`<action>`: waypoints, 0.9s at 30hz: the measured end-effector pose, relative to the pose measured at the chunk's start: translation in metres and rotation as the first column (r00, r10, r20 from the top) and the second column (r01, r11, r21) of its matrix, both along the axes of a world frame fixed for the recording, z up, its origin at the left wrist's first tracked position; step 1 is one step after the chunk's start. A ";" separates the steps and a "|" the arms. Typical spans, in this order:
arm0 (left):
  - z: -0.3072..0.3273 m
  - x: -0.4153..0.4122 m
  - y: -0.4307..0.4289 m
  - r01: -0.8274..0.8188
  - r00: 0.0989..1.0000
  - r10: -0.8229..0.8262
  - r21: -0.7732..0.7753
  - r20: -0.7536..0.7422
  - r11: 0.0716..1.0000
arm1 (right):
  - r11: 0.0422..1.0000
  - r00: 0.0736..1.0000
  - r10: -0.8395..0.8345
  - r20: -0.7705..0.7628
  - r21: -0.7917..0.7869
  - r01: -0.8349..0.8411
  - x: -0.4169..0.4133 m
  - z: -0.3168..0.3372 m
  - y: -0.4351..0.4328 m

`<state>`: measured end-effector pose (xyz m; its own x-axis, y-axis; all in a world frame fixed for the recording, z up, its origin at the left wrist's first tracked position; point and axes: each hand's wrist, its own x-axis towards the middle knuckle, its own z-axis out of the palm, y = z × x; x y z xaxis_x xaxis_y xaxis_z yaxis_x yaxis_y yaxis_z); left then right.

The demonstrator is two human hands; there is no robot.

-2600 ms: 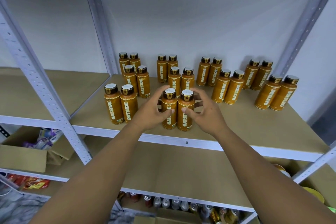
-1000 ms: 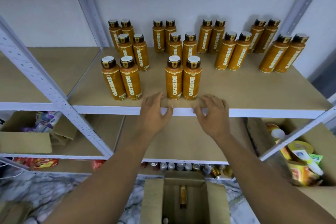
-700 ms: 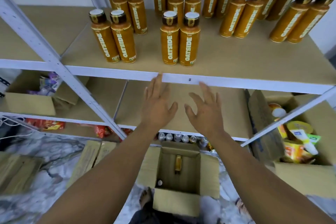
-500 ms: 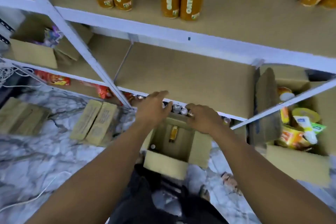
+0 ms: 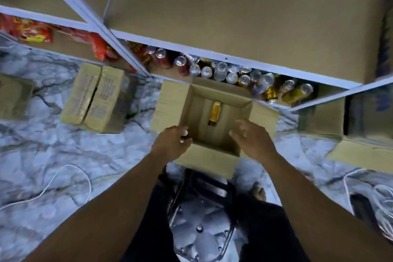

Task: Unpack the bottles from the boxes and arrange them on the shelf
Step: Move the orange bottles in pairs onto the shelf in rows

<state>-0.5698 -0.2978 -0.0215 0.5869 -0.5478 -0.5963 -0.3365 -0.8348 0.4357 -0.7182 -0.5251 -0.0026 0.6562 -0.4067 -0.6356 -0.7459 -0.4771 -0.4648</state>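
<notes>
An open cardboard box (image 5: 207, 160) stands on the marble floor below me. One amber bottle (image 5: 214, 112) lies on its side in the middle of the box bottom. A second bottle stands in the near left corner, and only its white cap (image 5: 185, 133) shows. My left hand (image 5: 171, 144) is at that corner with its fingers bent down beside the cap; whether they grip it is hidden. My right hand (image 5: 254, 140) hovers over the box's right side, fingers spread and holding nothing. The bottles on the upper shelf are out of view.
A bare shelf board (image 5: 234, 17) runs across the top. Several cans (image 5: 223, 70) and red packets (image 5: 32, 32) sit on the bottom shelf behind the box. A closed carton (image 5: 95, 95) lies at left, another open box (image 5: 361, 125) at right, and a white cable (image 5: 63, 176) crosses the floor.
My view has swung down from the shelf of bottles to the floor. Both hands left the front pair of bottles and dropped to the open box.
</notes>
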 end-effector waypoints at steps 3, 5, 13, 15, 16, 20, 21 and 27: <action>-0.086 0.011 -0.003 0.039 0.999 -0.039 -0.013 -0.028 0.999 | 0.992 0.991 -0.125 0.044 0.020 0.124 0.008 -0.086 0.011; -0.135 0.015 -0.010 0.037 0.999 -0.037 -0.021 -0.038 0.999 | 0.979 0.976 -0.201 0.083 0.023 0.200 0.011 -0.138 0.017; -0.269 0.028 -0.031 0.149 0.987 -0.143 0.084 -0.073 0.985 | 0.905 0.891 -0.424 0.164 0.124 0.407 0.033 -0.296 0.021; -0.286 0.031 -0.036 0.184 0.981 -0.172 0.151 -0.091 0.971 | 0.884 0.869 -0.466 0.163 0.132 0.449 0.042 -0.325 0.021; -0.294 0.032 -0.039 0.197 0.979 -0.182 0.180 -0.094 0.964 | 0.871 0.857 -0.490 0.161 0.142 0.471 0.047 -0.338 0.020; -0.314 0.037 -0.044 0.196 0.980 -0.182 0.238 -0.080 0.951 | 0.826 0.814 -0.560 0.152 0.180 0.534 0.063 -0.382 0.019; -0.318 0.039 -0.043 0.193 0.981 -0.179 0.249 -0.079 0.949 | 0.826 0.815 -0.560 0.152 0.184 0.533 0.069 -0.393 0.019; -0.334 0.039 -0.037 0.177 0.979 -0.142 0.260 -0.148 0.949 | 0.798 0.798 -0.598 0.071 0.140 0.586 0.105 -0.452 0.028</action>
<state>-0.5304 -0.3351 -0.3558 0.4156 -0.4360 -0.7983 -0.4321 -0.8669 0.2485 -0.6131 -0.4974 -0.4545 0.3749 -0.6725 -0.6381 -0.8096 0.0979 -0.5788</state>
